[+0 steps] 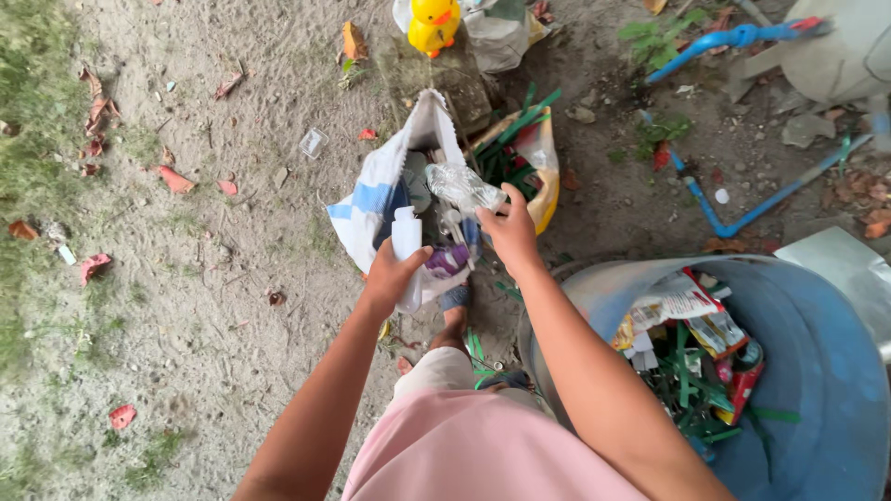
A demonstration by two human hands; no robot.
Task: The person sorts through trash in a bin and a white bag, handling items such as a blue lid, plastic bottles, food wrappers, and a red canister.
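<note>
The left hand (390, 274) was closed around a white bottle (406, 243), near the middle of the frame. The bottle stood up straight, just at the mouth of a white and blue sack (371, 199). The right hand (510, 232) was a bit higher and to the right. Its fingers were wrapped around a clear crushed bottle (462, 188) and held it over the open sack. More bottles and a purple thing (447, 262) lay inside the sack.

Just behind the sack, a yellow bag (543, 158) held green strips. A yellow toy duck (432, 23) sat at the top middle of the frame. In the lower right stood a big blue tub (826, 371), full of wrappers, a red can and green strips. It was close to the right arm. Blue pipes (733, 39) lay on the ground in the upper right.

The ground was sandy, with red leaves (174, 179) scattered on the left side. Grass grew along the left edge. The person's foot (453, 320) showed below the sack, and pink cloth (473, 445) filled the bottom middle.
</note>
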